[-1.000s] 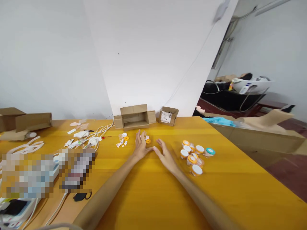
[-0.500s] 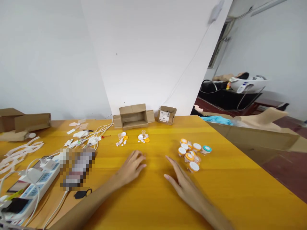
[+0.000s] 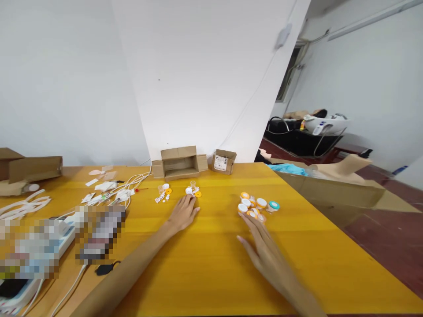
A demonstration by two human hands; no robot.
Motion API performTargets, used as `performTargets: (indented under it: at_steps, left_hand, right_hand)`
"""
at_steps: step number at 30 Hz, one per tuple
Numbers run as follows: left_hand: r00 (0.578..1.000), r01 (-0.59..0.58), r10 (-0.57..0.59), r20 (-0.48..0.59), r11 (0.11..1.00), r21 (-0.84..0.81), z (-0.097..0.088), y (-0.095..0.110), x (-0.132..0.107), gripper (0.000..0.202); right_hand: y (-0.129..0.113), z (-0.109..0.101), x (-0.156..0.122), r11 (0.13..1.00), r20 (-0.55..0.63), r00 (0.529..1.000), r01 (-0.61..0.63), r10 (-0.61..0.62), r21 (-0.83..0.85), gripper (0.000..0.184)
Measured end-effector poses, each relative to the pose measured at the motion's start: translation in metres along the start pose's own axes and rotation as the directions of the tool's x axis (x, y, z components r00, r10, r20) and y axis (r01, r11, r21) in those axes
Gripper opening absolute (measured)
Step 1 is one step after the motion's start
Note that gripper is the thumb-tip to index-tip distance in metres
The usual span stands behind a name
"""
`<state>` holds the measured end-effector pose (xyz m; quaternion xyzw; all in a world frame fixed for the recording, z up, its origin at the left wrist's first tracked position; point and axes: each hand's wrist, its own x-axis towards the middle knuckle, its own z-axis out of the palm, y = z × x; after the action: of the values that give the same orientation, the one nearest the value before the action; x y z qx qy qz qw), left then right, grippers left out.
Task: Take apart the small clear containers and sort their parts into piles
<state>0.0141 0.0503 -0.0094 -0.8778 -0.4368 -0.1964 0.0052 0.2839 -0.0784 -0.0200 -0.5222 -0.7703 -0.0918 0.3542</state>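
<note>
My left hand (image 3: 183,213) reaches to a small group of loose parts, its fingertips at or just in front of them. That group has a white round piece (image 3: 188,190), a yellow-orange ring (image 3: 198,194) and a clear cup (image 3: 193,184). A similar group with a perforated white piece (image 3: 160,198) lies to its left. My right hand (image 3: 261,246) is open, fingers stretched toward a cluster of small clear jars with white-and-orange lids (image 3: 242,208). Its fingers partly cover the nearest jars; whether they touch cannot be told. One jar has a teal lid (image 3: 274,205).
An open cardboard box (image 3: 180,165) and a smaller box (image 3: 224,162) stand at the wall. White cables (image 3: 139,178), a power strip (image 3: 69,237) and a phone (image 3: 104,233) occupy the left. A black ring-handled item (image 3: 105,269) lies near my left forearm.
My left hand has moved forward to the loose parts. My right hand has moved right and forward, up to the jars. The view has shifted slightly.
</note>
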Motion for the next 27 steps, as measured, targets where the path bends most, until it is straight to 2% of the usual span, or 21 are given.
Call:
performTargets:
  at_steps: [2,5,10,13,20,27]
  left_hand:
    - [1.000,-0.001,0.001,-0.009,1.000,-0.003,-0.001,0.000,-0.001,0.033]
    - [0.999,-0.016,0.016,-0.047,1.000,-0.006,-0.003,0.001,-0.015,0.030]
    - [0.999,-0.016,0.016,-0.042,1.000,0.002,-0.006,0.005,-0.039,0.027]
    - [1.000,-0.001,0.001,-0.027,1.000,0.015,-0.003,0.004,-0.035,0.034]
    - [0.999,0.016,-0.019,-0.050,0.998,-0.057,0.005,-0.005,-0.005,0.036]
    - [0.983,0.148,-0.158,-0.089,0.983,-0.108,0.006,-0.001,-0.019,0.032]
  right_hand:
    - [0.007,0.002,0.005,0.998,-0.047,0.999,0.010,-0.013,-0.060,0.055]
    - [0.017,0.007,0.013,0.989,-0.094,0.995,0.012,-0.026,-0.147,0.047]
    - [0.032,0.018,0.019,0.957,-0.086,0.996,0.001,-0.027,-0.289,0.038]
    - [0.037,0.024,0.022,0.948,-0.078,0.997,-0.020,-0.005,-0.319,0.036]
    - [0.037,0.030,0.034,0.962,-0.056,0.998,-0.050,0.036,-0.269,0.036]
    - [0.027,0.024,0.036,0.970,0.002,1.000,0.001,-0.001,-0.243,0.031]
